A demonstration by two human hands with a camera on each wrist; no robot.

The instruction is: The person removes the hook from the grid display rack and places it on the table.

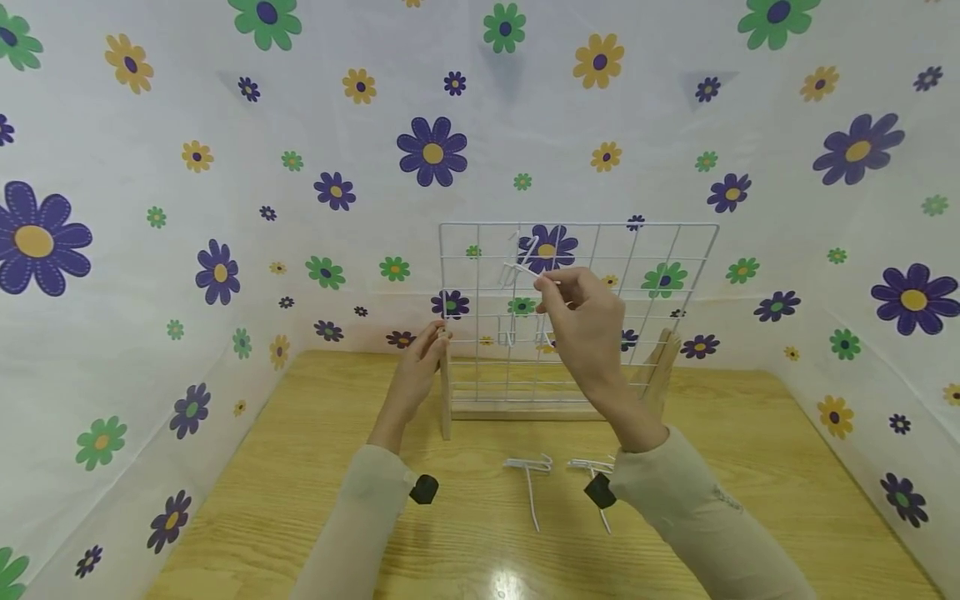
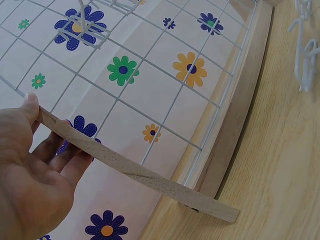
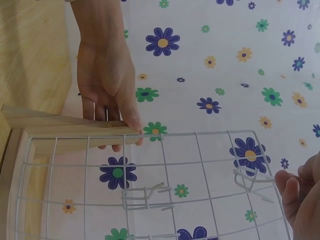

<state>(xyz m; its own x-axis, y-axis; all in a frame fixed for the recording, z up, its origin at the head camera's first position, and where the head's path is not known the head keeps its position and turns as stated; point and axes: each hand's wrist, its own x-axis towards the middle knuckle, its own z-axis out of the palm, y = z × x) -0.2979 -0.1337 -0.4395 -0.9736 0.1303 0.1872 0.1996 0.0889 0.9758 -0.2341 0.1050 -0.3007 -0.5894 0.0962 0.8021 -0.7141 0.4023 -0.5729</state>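
A white wire grid panel [image 1: 645, 250] stands in a wooden base [image 1: 525, 410] at the back of the table. My left hand [image 1: 435, 337] grips the base's left wooden upright [image 1: 446, 400], thumb on top [image 2: 31, 102] and fingers beneath. My right hand [image 1: 551, 287] pinches a white wire hook [image 1: 522, 268] against the upper part of the grid; the right wrist view shows that hook [image 3: 252, 180] sitting on the wires by my fingertips [image 3: 290, 187]. A second hook [image 3: 145, 197] hangs lower on the grid.
Two loose white hooks [image 1: 531, 479] [image 1: 596, 475] lie on the wooden table [image 1: 300, 500] in front of the base, between my forearms. Flower-printed cloth walls [image 1: 150, 250] close in the table on three sides.
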